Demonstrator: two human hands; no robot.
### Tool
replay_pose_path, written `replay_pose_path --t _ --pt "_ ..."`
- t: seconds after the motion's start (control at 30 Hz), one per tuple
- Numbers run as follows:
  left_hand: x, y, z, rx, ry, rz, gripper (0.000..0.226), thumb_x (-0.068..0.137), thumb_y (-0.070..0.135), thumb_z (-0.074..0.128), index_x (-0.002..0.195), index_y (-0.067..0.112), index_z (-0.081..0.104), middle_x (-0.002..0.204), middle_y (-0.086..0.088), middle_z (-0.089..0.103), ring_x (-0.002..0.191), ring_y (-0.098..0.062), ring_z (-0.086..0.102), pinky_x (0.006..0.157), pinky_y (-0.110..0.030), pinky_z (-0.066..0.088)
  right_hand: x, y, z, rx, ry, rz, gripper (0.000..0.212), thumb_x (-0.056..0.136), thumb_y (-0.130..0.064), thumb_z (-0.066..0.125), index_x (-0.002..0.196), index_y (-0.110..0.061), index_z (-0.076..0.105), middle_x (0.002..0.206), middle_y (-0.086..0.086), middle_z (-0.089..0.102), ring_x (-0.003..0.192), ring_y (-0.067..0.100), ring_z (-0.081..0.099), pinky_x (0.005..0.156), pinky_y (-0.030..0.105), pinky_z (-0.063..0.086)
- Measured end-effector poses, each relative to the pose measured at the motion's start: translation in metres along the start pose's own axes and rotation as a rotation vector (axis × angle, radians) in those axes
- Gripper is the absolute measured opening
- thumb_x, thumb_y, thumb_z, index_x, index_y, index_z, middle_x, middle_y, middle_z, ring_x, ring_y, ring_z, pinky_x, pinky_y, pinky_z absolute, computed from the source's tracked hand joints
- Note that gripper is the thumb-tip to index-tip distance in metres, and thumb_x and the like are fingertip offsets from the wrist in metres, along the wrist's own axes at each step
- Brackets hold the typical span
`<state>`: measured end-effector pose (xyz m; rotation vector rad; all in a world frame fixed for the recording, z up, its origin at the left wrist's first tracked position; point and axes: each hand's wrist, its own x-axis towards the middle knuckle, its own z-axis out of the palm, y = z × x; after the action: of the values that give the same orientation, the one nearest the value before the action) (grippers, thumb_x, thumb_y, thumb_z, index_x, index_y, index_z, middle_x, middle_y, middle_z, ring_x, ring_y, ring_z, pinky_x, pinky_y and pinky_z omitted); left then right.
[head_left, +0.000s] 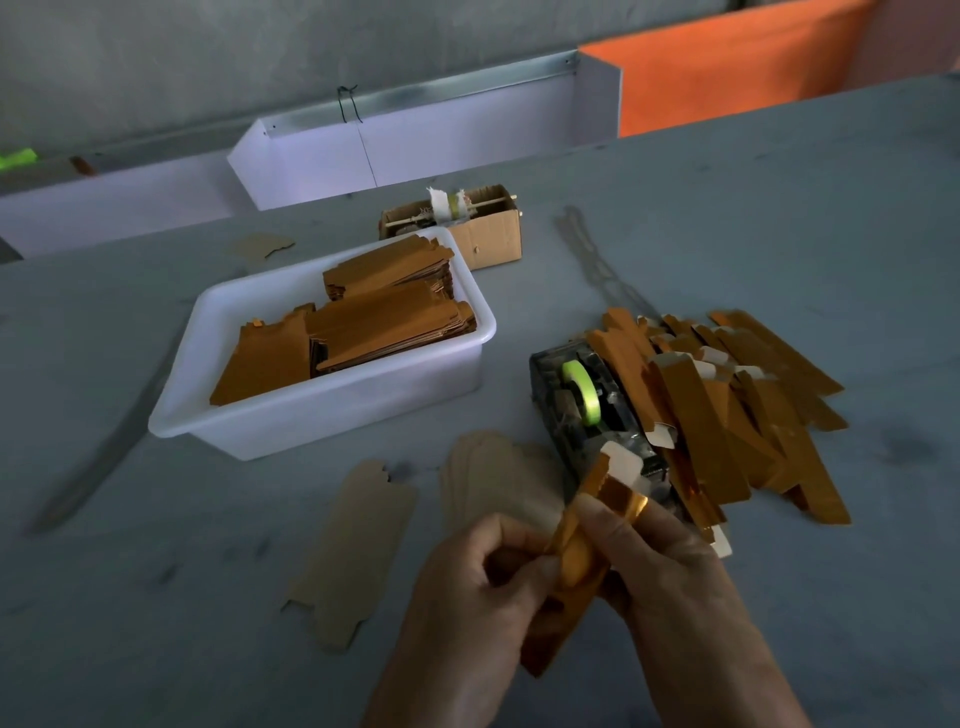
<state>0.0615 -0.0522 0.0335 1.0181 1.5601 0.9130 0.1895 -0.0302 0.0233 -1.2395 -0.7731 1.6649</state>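
Both my hands hold one long, narrow golden cardboard box (574, 556) low in the middle of the view. My left hand (478, 587) grips its lower part with curled fingers. My right hand (670, 566) pinches its upper part, where a white flap sticks out. Just beyond the hands stands a tape dispenser (587, 410) with a green tape roll (584, 389). To its right lies a pile of folded golden boxes (737, 410). A white plastic tub (332, 410) at centre left holds stacks of flat golden blanks (374, 322).
Flat brown cardboard blanks (353, 551) lie on the grey table in front of the tub. A small brown carton (493, 234) stands behind the tub. White trays (415, 150) and an orange panel (727, 78) line the far edge.
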Motion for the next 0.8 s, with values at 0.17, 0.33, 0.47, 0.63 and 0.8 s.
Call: replay_pose_path --t 0.17,0.33,0.47,0.63,0.8 --pt "-0.003 0.006 -0.001 -0.141 -0.198 -0.057 0.006 0.074 0.03 0.077 0.077 0.026 0.075 0.071 -0.003 0.073 0.062 -0.013 0.068 0.059 -0.026 0.055 0.003 -0.006 -0.006 -0.046 0.059 0.05 0.035 0.084 -0.04 0.058 0.058 -0.016 0.064 0.059 0.009 0.054 0.068 0.026 0.057 0.073 0.039 0.049" --pt "-0.006 0.012 0.005 -0.234 -0.205 -0.056 0.012 0.065 0.035 0.069 0.071 0.025 0.074 0.064 0.001 0.07 0.056 -0.008 0.066 0.052 -0.017 0.05 -0.001 -0.018 -0.007 -0.128 0.047 -0.002 0.037 0.087 -0.04 0.054 0.07 -0.008 0.06 0.059 0.012 0.047 0.061 0.024 0.054 0.062 0.032 0.048" --pt "-0.001 0.014 0.001 -0.288 0.088 -0.006 0.016 0.081 0.011 0.067 0.066 0.009 0.066 0.045 -0.001 0.056 0.034 -0.006 0.045 0.035 -0.013 0.032 -0.004 -0.031 -0.023 -0.393 0.16 -0.412 0.032 0.076 -0.048 0.052 0.075 -0.019 0.066 0.067 -0.006 0.062 0.059 0.003 0.058 0.05 0.012 0.047" --pt "0.002 0.016 -0.001 -0.253 0.158 0.007 0.024 0.085 0.016 0.066 0.061 0.014 0.064 0.051 0.001 0.053 0.04 -0.003 0.044 0.038 -0.014 0.035 0.02 -0.041 -0.053 -0.567 0.3 -0.457 0.013 0.085 -0.02 0.061 0.08 -0.03 0.068 0.086 -0.003 0.064 0.076 0.014 0.06 0.057 0.022 0.041" --pt "0.008 0.016 0.013 -0.301 0.148 -0.057 0.017 0.087 0.022 0.065 0.072 0.015 0.068 0.063 -0.003 0.062 0.054 -0.014 0.053 0.049 -0.025 0.038 0.035 -0.044 -0.052 -0.692 0.157 -0.335 0.015 0.087 -0.027 0.06 0.076 -0.033 0.067 0.066 -0.013 0.061 0.065 0.005 0.057 0.055 0.02 0.035"
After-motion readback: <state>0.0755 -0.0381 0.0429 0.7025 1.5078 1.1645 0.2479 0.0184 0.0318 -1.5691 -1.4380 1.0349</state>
